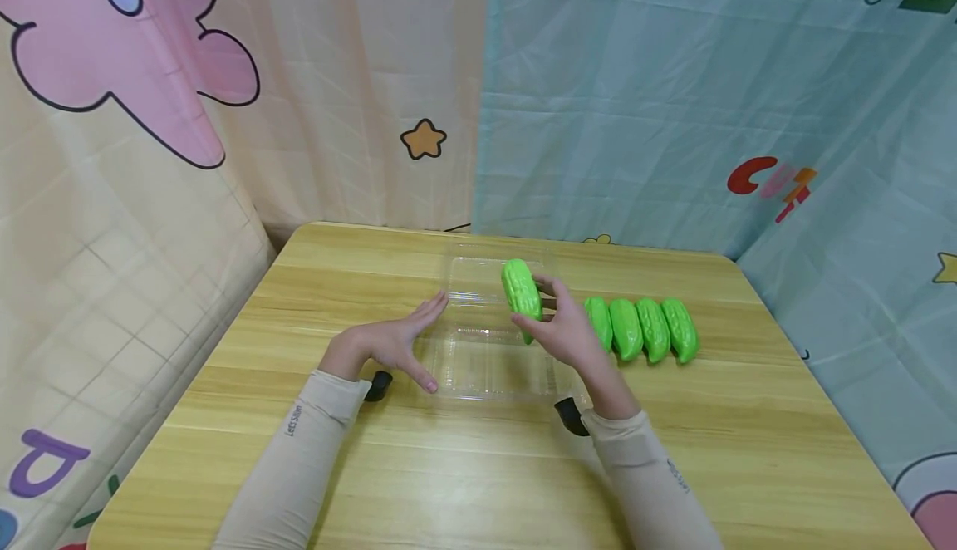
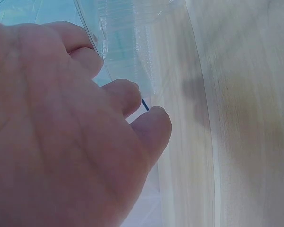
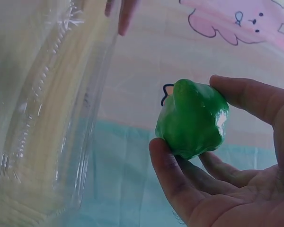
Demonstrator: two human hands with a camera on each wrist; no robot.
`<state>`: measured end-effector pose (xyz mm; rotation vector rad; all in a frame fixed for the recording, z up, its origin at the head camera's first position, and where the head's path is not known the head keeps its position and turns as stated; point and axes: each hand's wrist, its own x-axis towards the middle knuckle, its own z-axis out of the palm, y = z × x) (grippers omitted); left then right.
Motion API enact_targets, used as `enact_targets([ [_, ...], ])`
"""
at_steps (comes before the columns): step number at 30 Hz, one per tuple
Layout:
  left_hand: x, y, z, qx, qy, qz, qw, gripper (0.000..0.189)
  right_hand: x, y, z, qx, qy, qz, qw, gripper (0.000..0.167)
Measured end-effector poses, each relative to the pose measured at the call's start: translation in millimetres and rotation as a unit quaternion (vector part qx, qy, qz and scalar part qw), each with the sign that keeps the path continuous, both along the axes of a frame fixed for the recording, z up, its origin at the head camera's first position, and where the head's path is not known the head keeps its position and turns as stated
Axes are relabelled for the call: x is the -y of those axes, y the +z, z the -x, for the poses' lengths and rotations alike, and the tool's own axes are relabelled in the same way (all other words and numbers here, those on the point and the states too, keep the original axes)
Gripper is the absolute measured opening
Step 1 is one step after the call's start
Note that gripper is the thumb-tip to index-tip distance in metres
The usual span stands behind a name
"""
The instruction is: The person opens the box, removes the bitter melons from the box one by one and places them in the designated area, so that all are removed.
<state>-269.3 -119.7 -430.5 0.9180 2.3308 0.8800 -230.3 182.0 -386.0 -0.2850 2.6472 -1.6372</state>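
My right hand (image 1: 566,332) pinches a bright green, bumpy toy bitter melon (image 1: 520,288) between thumb and fingers. It is held upright over the right part of a clear plastic clamshell box (image 1: 493,371), which lies spread open. In the right wrist view the melon (image 3: 191,120) appears end-on, with the thumb on one side and the fingers on the other. My left hand (image 1: 392,342) is at the left edge of the box, thumb and fingers spread apart. The left wrist view shows its fingers beside the clear plastic wall (image 2: 120,42), grasping nothing.
Several more green bitter melons (image 1: 654,330) stand side by side in a row right of the box, close by my right forearm. All this rests on a wood-grain table (image 1: 463,467). Printed curtains (image 1: 635,118) hang behind and at both sides of it.
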Motion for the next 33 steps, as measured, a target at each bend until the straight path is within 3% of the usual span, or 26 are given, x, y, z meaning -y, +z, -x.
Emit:
enact_targets([
  [19,0.0,-2.7,1.5,0.006,0.004,0.005,1.0000,0.143,-75.2,16.2,11.7,0.010,-0.110,0.000,0.9939,0.081],
  [33,0.3,-1.5,0.6,0.012,0.000,-0.002,0.9999,0.143,-132.6,15.1,10.7,0.034,-0.215,0.044,0.9750,0.079],
])
